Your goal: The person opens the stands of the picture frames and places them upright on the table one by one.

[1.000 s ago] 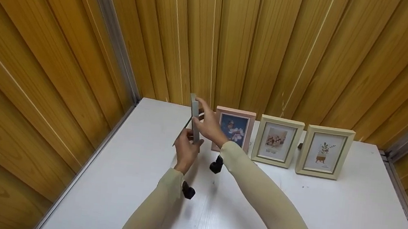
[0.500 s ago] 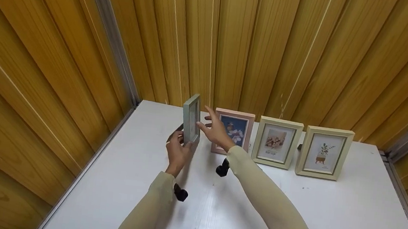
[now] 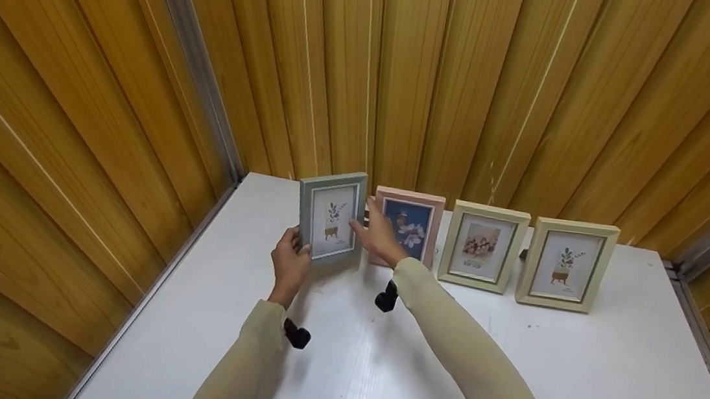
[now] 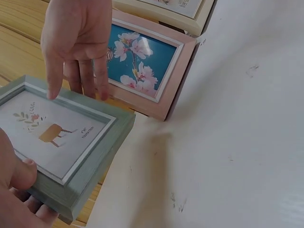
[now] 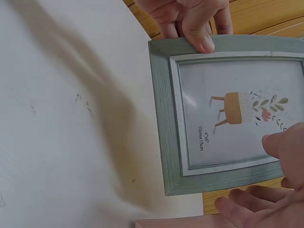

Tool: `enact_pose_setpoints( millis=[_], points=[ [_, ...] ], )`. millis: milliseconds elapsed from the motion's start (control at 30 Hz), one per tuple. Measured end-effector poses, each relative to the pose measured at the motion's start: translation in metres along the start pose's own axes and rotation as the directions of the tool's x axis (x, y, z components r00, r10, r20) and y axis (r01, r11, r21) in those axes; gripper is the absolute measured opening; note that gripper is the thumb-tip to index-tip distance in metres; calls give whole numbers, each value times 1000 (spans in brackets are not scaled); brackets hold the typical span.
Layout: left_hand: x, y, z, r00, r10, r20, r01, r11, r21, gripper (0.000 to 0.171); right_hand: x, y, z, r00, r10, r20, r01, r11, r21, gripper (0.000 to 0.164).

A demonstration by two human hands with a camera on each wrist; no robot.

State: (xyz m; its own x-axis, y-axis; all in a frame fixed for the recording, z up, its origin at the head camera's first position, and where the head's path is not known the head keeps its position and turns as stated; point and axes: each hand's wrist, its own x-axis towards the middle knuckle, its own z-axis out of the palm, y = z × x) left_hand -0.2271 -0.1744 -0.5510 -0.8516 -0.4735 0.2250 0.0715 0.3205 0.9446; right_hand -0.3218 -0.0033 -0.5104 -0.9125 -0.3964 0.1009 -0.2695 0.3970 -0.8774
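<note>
A grey-green picture frame [image 3: 330, 223] with a potted-plant print is held upright near the back of the table, facing me. My left hand [image 3: 290, 264] grips its lower left side, thumb on the front and fingers behind. At the opposite side is my right hand [image 3: 381, 233]. Its thumb [image 5: 280, 145] overlaps the front of the frame, while its relaxed fingers [image 5: 247, 202] lie just past the edge. Immediately to the right stands a pink picture frame [image 3: 409, 225] with a blossom picture, partly hidden by the right hand.
Two cream picture frames [image 3: 484, 246] stand farther right, the outer cream frame [image 3: 565, 265] a little nearer to me. All share the white table [image 3: 442, 377]. Wood-patterned panels [image 3: 405, 80] rise behind and at both sides. A black camera sits under each wrist.
The green picture frame has turned from edge-on to facing me, in the left hand, which shifted left. The right hand let go of it, drew away, then came back to its right edge.
</note>
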Motion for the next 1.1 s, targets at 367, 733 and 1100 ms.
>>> enact_pose_setpoints(
  millis=[367, 733, 1100],
  points=[
    [2, -7, -4, 999, -47, -5, 47, 999, 14, 36, 3, 2, 2, 998, -14, -61, 13, 1000, -22, 43],
    [7, -10, -6, 1000, 14, 18, -15, 999, 33, 44, -1, 1, 2, 995, -7, -98, 4, 999, -33, 43],
    [24, -17, 2, 994, 16, 111, -30, 993, 117, 74, -12, -3, 7, 996, 5, -92, -4, 1000, 13, 57]
  ],
)
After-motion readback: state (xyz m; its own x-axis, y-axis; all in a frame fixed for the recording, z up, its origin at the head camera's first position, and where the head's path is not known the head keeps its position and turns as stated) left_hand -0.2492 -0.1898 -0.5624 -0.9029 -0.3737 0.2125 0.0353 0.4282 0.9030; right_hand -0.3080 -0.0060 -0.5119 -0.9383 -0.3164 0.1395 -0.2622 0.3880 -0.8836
